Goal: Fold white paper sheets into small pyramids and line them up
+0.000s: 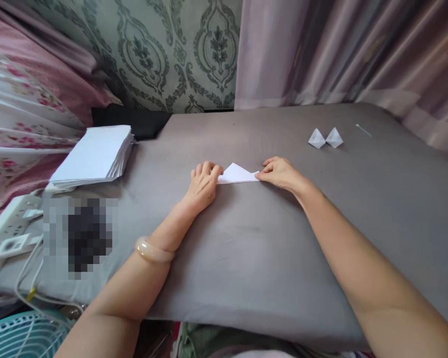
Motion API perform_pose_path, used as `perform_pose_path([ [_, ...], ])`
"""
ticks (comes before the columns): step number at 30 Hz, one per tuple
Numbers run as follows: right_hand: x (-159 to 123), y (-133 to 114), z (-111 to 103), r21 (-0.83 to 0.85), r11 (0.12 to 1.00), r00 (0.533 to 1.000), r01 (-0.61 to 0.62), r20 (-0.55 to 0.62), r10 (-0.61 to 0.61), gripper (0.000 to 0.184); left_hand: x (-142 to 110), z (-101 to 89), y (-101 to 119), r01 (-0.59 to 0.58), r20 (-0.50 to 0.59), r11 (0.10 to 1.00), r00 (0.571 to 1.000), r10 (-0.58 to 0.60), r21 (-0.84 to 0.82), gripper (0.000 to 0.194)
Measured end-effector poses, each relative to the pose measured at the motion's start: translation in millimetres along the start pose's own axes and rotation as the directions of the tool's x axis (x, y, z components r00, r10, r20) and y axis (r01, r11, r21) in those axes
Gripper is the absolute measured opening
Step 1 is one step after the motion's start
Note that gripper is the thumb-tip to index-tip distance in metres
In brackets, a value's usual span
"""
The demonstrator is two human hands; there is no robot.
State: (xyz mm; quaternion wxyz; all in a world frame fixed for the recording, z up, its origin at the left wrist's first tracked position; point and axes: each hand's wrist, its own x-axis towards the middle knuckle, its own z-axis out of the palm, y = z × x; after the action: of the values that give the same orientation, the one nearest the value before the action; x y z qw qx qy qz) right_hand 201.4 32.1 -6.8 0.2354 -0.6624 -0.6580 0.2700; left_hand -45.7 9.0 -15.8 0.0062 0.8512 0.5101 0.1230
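A folded white sheet of paper [235, 174] lies on the grey-covered table in front of me, with a pointed peak on its far side and a straight near edge. My left hand [204, 185] is closed on its left end, fingers curled and knuckles up. At the right end, my right hand [279, 173] pinches the corner between thumb and fingers. Farther off to the right stand two small folded paper pieces [316, 138], pointed at the top and side by side.
A thick stack of white paper [93, 153] sits at the left, by a black cloth [132, 121]. A power strip [7, 231] with cables lies at the left edge, above a blue basket [26, 335]. A thin green stick [364, 130] rests at the far right.
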Motion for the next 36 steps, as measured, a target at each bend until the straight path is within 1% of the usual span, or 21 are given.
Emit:
perform_pose_path([
  [3,0,4,1,-0.028,0.999,1.000,0.021,0.007,-0.021,0.013,2,-1.7,-2,-0.178,0.077,0.984,0.981,0.178,-0.009,0.051],
  [5,-1,6,1,-0.042,0.998,0.999,0.037,0.023,-0.036,0.016,2,-3.6,-3,-0.251,0.105,0.968,0.963,0.250,-0.009,0.059],
  [8,-1,9,3,-0.052,0.997,0.998,0.063,0.024,-0.062,0.021,2,-5.2,-4,-0.294,0.125,0.955,0.949,0.290,0.018,0.062],
  [11,-2,11,4,-0.060,0.994,0.996,0.090,0.023,-0.089,0.023,3,-4.5,-4,-0.306,0.137,0.952,0.944,0.299,0.030,0.058],
  [13,-4,11,4,-0.088,0.993,0.997,0.080,0.009,-0.080,0.018,3,-3.6,-5,-0.302,0.137,0.953,0.945,0.296,0.023,0.055],
  [15,-7,7,6,-0.139,0.987,0.994,0.079,-0.068,-0.089,0.011,3,-3.1,-6,-0.302,0.135,0.953,0.945,0.298,0.007,0.054],
  [16,-10,4,8,-0.173,0.978,0.984,0.115,-0.116,-0.136,0.015,3,-3.0,-6,-0.301,0.134,0.954,0.945,0.298,0.001,0.054],
  [17,-14,1,11,-0.215,0.958,0.964,0.190,-0.144,-0.223,0.019,3,-3.0,-6,-0.299,0.133,0.954,0.946,0.297,-0.004,0.054],
  [18,-18,-3,14,-0.261,0.919,0.932,0.296,-0.132,-0.338,0.022,3,-3.0,-6,-0.295,0.131,0.955,0.947,0.293,-0.007,0.053],
  [19,-22,-7,17,-0.303,0.863,0.895,0.404,-0.064,-0.441,0.030,4,-3.0,-5,-0.290,0.130,0.957,0.949,0.289,-0.009,0.051],
  [20,-27,-10,21,-0.340,0.813,0.865,0.472,0.001,-0.502,0.041,4,-3.1,-5,-0.285,0.129,0.958,0.950,0.284,-0.013,0.050],
  [21,-32,-13,25,-0.374,0.771,0.845,0.515,0.070,-0.530,0.048,4,-3.1,-6,-0.282,0.127,0.959,0.951,0.282,-0.019,0.049],
  [23,-41,-17,30,-0.424,0.724,0.830,0.544,0.147,-0.538,0.052,3,-3.3,-7,-0.276,0.118,0.961,0.953,0.278,-0.036,0.049],
  [26,-52,-22,34,-0.490,0.695,0.837,0.526,0.156,-0.524,0.049,-2,-4.1,-11,-0.243,0.107,0.969,0.963,0.246,-0.044,0.051],
  [30,-62,-32,37,-0.600,0.659,0.867,0.454,0.126,-0.483,0.047,-13,-9.1,-12,-0.165,0.115,0.986,0.980,0.165,-0.012,0.051],
  [34,-66,-37,35,-0.676,0.626,0.893,0.389,0.111,-0.435,0.044,-22,-19.6,2,-0.087,0.155,0.995,0.985,0.079,0.049,0.046],
  [35,-66,-36,34,-0.699,0.616,0.902,0.365,0.100,-0.420,0.041,-24,-22.4,7,-0.054,0.169,0.996,0.985,0.042,0.064,0.044],
  [36,-66,-36,32,-0.725,0.610,0.914,0.319,0.065,-0.400,0.039,-25,-24.7,11,-0.030,0.180,0.996,0.983,0.015,0.078,0.042],
])
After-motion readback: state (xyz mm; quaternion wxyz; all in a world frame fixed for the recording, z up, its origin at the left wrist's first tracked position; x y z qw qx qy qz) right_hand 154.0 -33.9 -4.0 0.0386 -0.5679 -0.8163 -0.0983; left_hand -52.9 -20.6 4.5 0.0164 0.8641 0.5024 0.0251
